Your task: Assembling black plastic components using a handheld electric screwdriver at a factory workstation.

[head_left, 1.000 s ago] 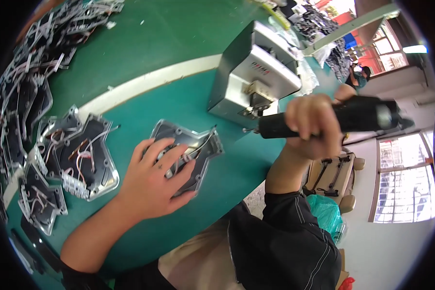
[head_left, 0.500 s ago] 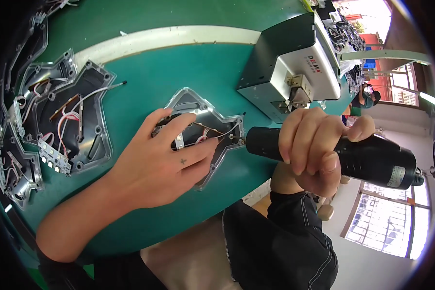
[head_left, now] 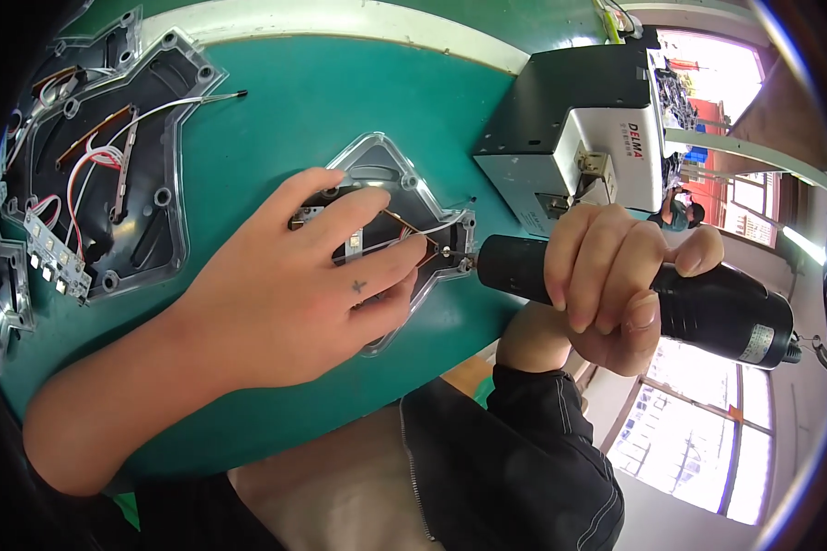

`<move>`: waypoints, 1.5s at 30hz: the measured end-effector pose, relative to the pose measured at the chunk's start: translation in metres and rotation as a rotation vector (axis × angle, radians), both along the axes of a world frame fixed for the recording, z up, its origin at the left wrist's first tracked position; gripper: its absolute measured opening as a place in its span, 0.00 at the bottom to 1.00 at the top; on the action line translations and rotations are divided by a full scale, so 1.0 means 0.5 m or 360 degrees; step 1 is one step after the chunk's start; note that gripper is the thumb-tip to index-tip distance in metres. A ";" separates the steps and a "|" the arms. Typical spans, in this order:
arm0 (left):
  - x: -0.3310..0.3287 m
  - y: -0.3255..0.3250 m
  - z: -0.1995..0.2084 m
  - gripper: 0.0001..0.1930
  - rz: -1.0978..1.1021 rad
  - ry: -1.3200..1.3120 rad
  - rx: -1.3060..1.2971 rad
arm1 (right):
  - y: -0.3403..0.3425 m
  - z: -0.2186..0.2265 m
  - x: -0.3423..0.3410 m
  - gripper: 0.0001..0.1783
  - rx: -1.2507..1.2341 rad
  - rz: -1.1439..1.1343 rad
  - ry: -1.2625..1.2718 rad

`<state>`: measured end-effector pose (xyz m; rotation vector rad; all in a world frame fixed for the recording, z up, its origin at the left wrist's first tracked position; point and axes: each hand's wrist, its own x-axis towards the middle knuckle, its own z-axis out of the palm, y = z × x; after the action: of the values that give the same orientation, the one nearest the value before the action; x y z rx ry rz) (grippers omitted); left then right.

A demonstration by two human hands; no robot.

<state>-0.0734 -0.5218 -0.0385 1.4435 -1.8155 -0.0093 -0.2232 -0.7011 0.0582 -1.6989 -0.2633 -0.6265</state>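
The spread left hand [head_left: 294, 285] steadies the case [head_left: 377, 172], wires [head_left: 447, 222] already inside, while the right hand [head_left: 606, 280] grips a screwdriver [head_left: 721, 310], fastening apparently unfinished.

Black screwdriver [head_left: 721, 315] points leftward at the flat-lying wired housing [head_left: 379, 173].

Left grip [head_left: 294, 286] on dark housing [head_left: 377, 176]; right grip [head_left: 608, 286] around black screwdriver [head_left: 719, 310] at housing's corner.

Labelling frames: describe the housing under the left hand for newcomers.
On the green table, left of the boxy machine, lies a dark housing. The left hand covers its middle; unlike the housings far left, it has the black screwdriver pointed at its corner.
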 end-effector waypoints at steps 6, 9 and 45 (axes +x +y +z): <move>-0.007 0.000 -0.003 0.05 0.0027 0.0018 0.0017 | 0.004 -0.004 0.001 0.16 -0.0025 -0.0038 0.0027; -0.009 -0.003 -0.003 0.05 0.0039 0.0028 0.0018 | 0.010 0.000 -0.002 0.15 -0.0041 -0.0085 0.0057; 0.036 0.022 0.020 0.28 -0.0242 -0.0173 0.0118 | -0.048 0.097 -0.051 0.17 0.0311 -0.1495 -0.0452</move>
<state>-0.0555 -0.5107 -0.0285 1.3764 -2.0296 -0.0771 -0.2485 -0.7252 0.1066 -1.4800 0.4262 -1.5302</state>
